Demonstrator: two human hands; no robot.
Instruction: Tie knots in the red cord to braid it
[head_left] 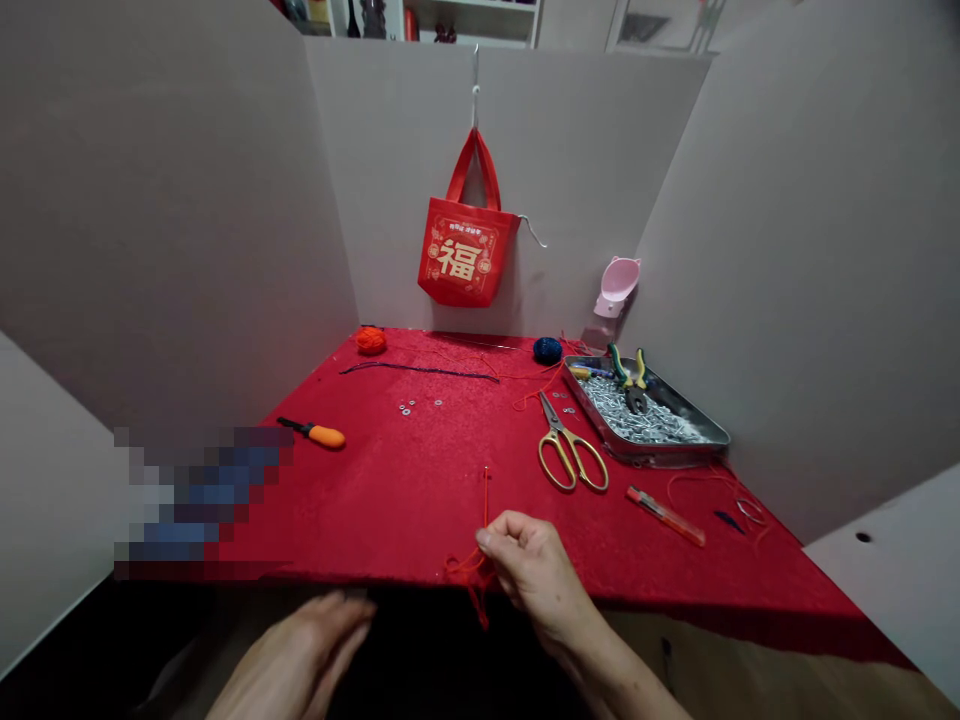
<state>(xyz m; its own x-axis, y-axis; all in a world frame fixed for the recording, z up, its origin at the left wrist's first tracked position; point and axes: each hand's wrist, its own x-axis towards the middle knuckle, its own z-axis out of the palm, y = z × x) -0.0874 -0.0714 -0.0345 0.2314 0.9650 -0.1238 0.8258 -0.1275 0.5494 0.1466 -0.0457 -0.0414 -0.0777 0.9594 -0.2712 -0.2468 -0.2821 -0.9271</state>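
Red cord [485, 498] sits at the near table edge, right at the right hand [536, 578]. The right hand is closed on it, fingers curled, exact pinch partly hidden. One thin strand stands up ahead of the fingers; a loose tangle [466, 566] and short tail hang just left of the hand, over the edge. Cord looks light, soft, and easy to snag; best taken near the upright strand, clear of the tangle. Left hand [296, 648] is open, fingers slightly apart, below the edge, holding nothing visible. Red fabric cover [375, 500] lies ahead of both hands. Ahead of the right hand: gold-handled scissors [571, 452], then a metal tray [656, 432] with green-handled pliers [628, 378] resting in it. Further right of that hand lies a red-orange utility knife [666, 516]. Ahead of the left hand: orange-handled screwdriver [319, 434], small metal washers [406, 408], orange yarn ball [370, 341]. Blue yarn ball [547, 350] sits far ahead, between both hands' reach and the tray. Red bag [466, 250] hangs on the far wall.
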